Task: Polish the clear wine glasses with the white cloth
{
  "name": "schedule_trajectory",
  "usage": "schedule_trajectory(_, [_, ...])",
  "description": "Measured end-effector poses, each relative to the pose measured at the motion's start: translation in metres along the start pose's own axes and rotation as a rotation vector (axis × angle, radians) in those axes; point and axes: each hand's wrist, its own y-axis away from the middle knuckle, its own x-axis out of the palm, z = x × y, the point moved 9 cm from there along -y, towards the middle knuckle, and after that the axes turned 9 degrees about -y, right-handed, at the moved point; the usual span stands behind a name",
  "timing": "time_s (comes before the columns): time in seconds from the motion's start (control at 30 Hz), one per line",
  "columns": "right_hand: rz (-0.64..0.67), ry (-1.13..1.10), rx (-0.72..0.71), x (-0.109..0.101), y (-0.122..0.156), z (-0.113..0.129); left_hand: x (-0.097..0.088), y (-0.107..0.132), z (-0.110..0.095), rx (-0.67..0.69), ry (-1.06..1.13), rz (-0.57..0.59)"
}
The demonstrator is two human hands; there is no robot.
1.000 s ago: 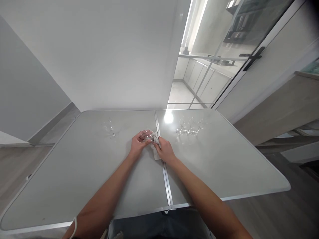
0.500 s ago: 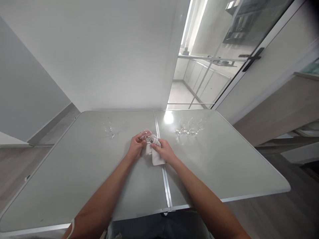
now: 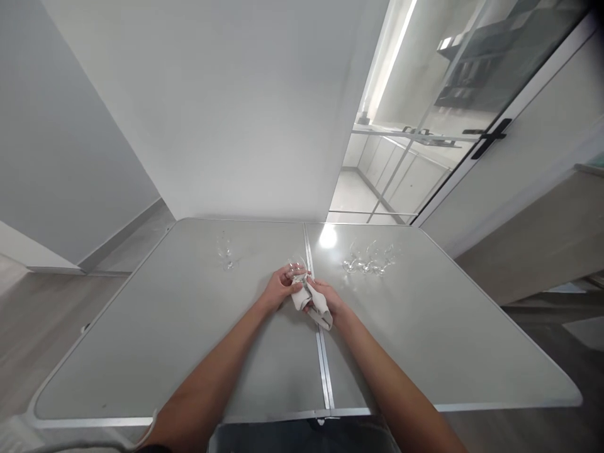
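Note:
Above the table's middle seam, my left hand (image 3: 282,286) is closed around a clear wine glass (image 3: 297,265), its bowl pointing away from me. A white cloth (image 3: 317,305) is bunched in my right hand (image 3: 329,297), which presses it against the near part of the glass. The cloth hides the stem and foot, and its loose end hangs toward me. To the right stand several clear stemmed glasses (image 3: 368,261) in a cluster. One more glass (image 3: 228,255) is at the far left; its outline is faint.
The pale grey table (image 3: 189,340) has a metal edge and a metal seam (image 3: 323,365) across it. A white wall (image 3: 245,113) rises behind. Right of it is a glass-paned door (image 3: 401,151) with a black handle (image 3: 491,138).
My view has shifted, so the table appears lower and further right. My right hand has turned the cloth about the glass, and the cloth's loose end now points to the lower right.

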Motion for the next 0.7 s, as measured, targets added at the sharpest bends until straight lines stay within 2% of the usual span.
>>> schedule_trajectory(0.07, [-0.016, -0.015, 0.042, 0.0, 0.002, -0.001, -0.002, 0.0, -0.002, 0.015, 0.008, -0.01])
schedule_trajectory(0.13, [-0.013, 0.036, 0.022, 0.0, 0.003, 0.002, -0.01, 0.0, -0.003, 0.042, 0.001, -0.066])
schedule_trajectory(0.23, [-0.032, 0.252, -0.159, 0.0, 0.003, 0.016, -0.024, -0.001, -0.003, 0.078, -0.044, -0.173])
schedule_trajectory(0.33, [-0.116, 0.382, -0.317, -0.004, 0.004, 0.027, -0.029, -0.003, -0.001, 0.081, -0.078, -0.212])
schedule_trajectory(0.5, [-0.422, 0.129, -0.496, -0.038, 0.016, 0.041, -0.035, -0.003, -0.004, 0.096, -0.021, -0.289])
schedule_trajectory(0.57, [-0.522, 0.103, -0.556, -0.049, 0.022, 0.047, -0.038, -0.003, -0.005, 0.096, -0.005, -0.332])
schedule_trajectory(0.63, [-0.547, 0.085, -0.554, -0.052, 0.023, 0.046, -0.04, -0.003, -0.006, 0.096, -0.009, -0.355])
schedule_trajectory(0.7, [-0.514, -0.005, -0.499, -0.049, 0.018, 0.039, -0.039, -0.002, -0.008, 0.114, 0.005, -0.365])
